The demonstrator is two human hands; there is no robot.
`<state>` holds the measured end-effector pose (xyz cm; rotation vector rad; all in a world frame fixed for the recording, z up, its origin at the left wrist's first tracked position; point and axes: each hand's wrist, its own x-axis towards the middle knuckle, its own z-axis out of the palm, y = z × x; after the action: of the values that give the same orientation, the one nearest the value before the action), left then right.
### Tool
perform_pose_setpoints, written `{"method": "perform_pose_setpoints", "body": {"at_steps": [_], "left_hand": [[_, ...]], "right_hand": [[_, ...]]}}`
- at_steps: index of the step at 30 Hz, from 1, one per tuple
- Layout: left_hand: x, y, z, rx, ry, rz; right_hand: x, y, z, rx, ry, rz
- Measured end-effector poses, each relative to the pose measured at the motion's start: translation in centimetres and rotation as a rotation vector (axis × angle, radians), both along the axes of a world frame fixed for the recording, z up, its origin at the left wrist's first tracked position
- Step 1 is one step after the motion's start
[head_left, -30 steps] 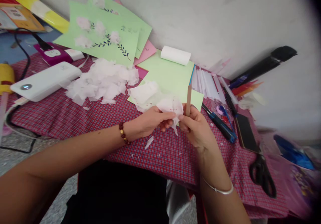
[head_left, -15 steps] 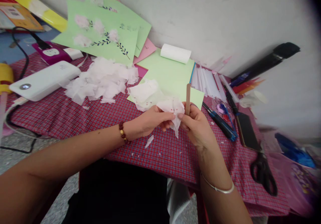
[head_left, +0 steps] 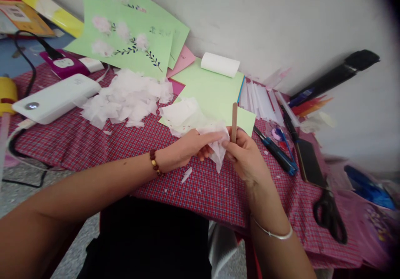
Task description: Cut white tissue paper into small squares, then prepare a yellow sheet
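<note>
A crumpled sheet of white tissue paper (head_left: 218, 156) hangs between my two hands, over the front part of the table. My left hand (head_left: 195, 144) pinches it from the left, its thumb stretched along the top of the paper. On the other side, my right hand (head_left: 245, 150) grips the paper's right edge between thumb and fingers. That same hand also holds a flat wooden craft stick (head_left: 234, 120), which points upward. Just behind lies more white tissue (head_left: 181, 114), marked with small red spots, on a light green sheet (head_left: 215, 89).
Left of my hands lie a heap of torn tissue (head_left: 128, 98) and a white power bank (head_left: 58, 98). Green cards with tissue flowers (head_left: 131, 41) lean on the wall. To the right are a utility knife (head_left: 276, 152), a phone (head_left: 309, 162) and black-handled scissors (head_left: 329, 216).
My left thumb has slid further right across the tissue paper, covering the red spots that showed there. The right hand keeps its hold on the paper and craft stick.
</note>
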<state>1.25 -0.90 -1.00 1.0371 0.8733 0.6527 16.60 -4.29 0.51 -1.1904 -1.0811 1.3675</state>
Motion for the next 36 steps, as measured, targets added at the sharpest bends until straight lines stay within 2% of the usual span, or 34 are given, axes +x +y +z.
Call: {"method": "perform_pose_setpoints", "body": {"at_steps": [3,9,19,24,27,31,36], "left_hand": [[0.03,-0.08,-0.1,0.085,0.011,-0.025],[-0.16,-0.2,-0.05,0.134,-0.04,-0.005],[-0.37,-0.39,0.25,0.097,-0.046,0.038],[-0.61,-0.04,-0.02,0.005,-0.074,0.067],[-0.71,-0.01,-0.11,-0.085,-0.111,-0.023],[-0.52,-0.41,-0.12,-0.11,0.002,-0.206],[-0.18,-0.81,0.41,-0.085,0.067,-0.187]], "right_hand": [[-0.01,-0.02,-0.16,-0.013,-0.008,0.033],[0.23,0.02,-0.09,-0.027,0.003,0.034],[0.38,0.23,-0.11,-0.04,0.061,0.003],[0.31,0.36,0.0,-0.014,0.069,-0.088],[0.19,0.41,-0.05,-0.019,0.048,-0.107],[-0.03,0.36,-0.2,0.0,-0.001,-0.109],[-0.16,0.32,-0.14,0.011,-0.013,-0.11]]}}
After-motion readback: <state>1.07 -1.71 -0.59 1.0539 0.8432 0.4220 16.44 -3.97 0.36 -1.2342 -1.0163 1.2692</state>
